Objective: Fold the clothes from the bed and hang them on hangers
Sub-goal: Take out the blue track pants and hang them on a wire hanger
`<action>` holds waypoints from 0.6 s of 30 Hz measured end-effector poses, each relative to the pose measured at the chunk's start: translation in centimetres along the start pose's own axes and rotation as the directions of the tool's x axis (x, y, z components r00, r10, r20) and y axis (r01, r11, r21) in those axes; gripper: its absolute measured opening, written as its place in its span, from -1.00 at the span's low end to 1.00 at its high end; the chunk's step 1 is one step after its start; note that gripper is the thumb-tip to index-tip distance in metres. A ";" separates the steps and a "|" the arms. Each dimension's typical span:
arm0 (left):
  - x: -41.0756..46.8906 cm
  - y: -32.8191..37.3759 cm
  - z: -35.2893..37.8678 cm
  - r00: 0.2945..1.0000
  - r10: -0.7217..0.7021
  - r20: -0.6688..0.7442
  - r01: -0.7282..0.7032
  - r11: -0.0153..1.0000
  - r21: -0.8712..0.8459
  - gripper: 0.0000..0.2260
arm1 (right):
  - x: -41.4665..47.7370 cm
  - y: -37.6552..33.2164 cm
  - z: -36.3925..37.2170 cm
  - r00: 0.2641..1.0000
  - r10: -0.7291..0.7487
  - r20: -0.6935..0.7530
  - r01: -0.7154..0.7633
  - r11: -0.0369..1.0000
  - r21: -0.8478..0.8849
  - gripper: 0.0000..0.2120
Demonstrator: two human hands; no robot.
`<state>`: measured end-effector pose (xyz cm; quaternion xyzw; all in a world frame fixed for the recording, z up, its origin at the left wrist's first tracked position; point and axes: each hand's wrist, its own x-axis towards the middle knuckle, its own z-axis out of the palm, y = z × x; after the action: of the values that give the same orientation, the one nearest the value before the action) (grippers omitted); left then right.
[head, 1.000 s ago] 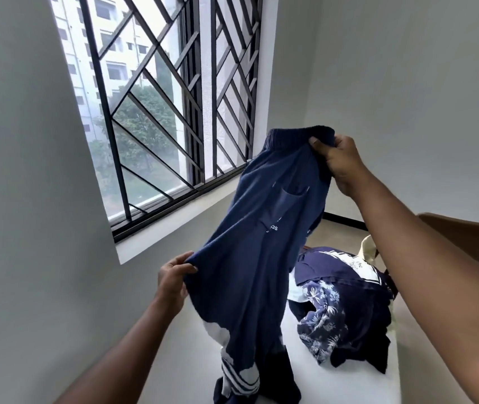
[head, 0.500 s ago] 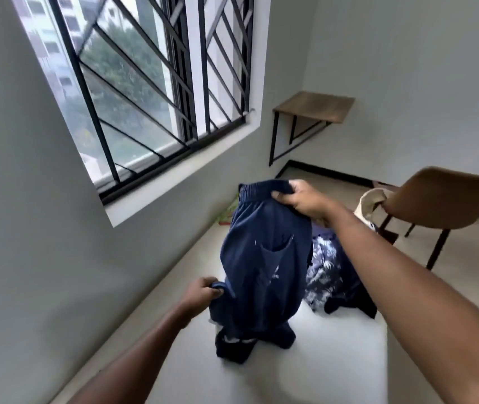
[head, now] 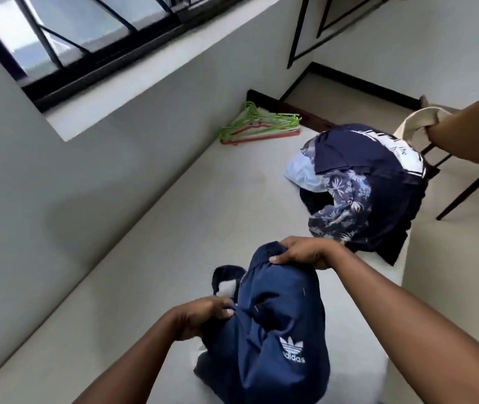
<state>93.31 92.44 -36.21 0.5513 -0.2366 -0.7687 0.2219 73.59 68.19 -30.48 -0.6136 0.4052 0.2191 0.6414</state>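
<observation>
"Navy cloth in the lower middle of the frame. What is it?"

"A pair of navy blue track trousers with a white trefoil logo [head: 276, 330], bunched on the pale grey mattress [head: 150, 252]. Both hands have hold of them."

"How, exactly?"

"The left hand [head: 203, 316] has its fingers curled into the fabric on the trousers' left side. The right hand [head: 305, 253], a little higher in the frame, clenches the gathered elastic waistband, thumb towards the camera."

"And further up the mattress?"

"Right of centre is a heap of unfolded clothes [head: 363, 193], lying well apart from the trousers. It has a dark navy garment with a white printed band on top, a navy floral-print piece under it, and a pale blue one showing at the heap's left. It reaches the mattress's right edge."

"Any hangers?"

"Yes, a flat stack of thin green and red hangers [head: 258, 126] in the upper centre, at the far end of the mattress and close to the wall."

"Anything that holds things?"

"A cream cloth tote bag [head: 413, 123] in the upper right, hanging on a brown chair with dark legs [head: 477, 135] beside the bed. I cannot tell what is inside it."
</observation>
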 end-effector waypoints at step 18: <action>17.9 0.2 -23.5 0.566 0.013 -0.824 -0.463 0.833 -0.305 -0.88 | 27.7 7.6 -7.5 0.587 0.066 -0.807 0.397 0.845 0.358 -0.53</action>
<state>110.42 78.69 -55.97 0.7196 0.0152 -0.4356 0.5406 81.75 56.11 -56.34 -0.4922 0.6275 -0.2536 0.5475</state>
